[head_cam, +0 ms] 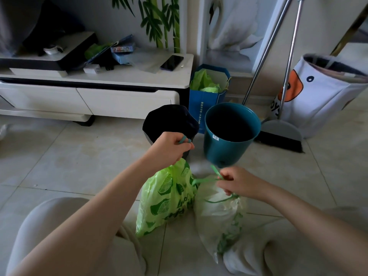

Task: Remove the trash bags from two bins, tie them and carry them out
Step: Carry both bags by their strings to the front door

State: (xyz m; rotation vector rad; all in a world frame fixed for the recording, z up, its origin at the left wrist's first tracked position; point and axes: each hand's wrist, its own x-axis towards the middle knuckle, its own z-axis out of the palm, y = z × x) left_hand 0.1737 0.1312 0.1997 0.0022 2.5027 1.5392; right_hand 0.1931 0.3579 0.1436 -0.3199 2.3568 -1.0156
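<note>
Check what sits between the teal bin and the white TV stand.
Head view: the dark bin stands between the teal bin and the TV stand, with the blue paper bag just behind that gap.

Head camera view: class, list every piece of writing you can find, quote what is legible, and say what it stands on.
"oys", partly hidden by a broom handle, on the white duck-face basket.
Green lettering on the lime-print trash bag: crumpled, not readable.
Column of light characters on the blue paper bag: too small to read.
Small white label on the teal bin: too small to read.
Colourful box on the TV cabinet: print blurred.
</note>
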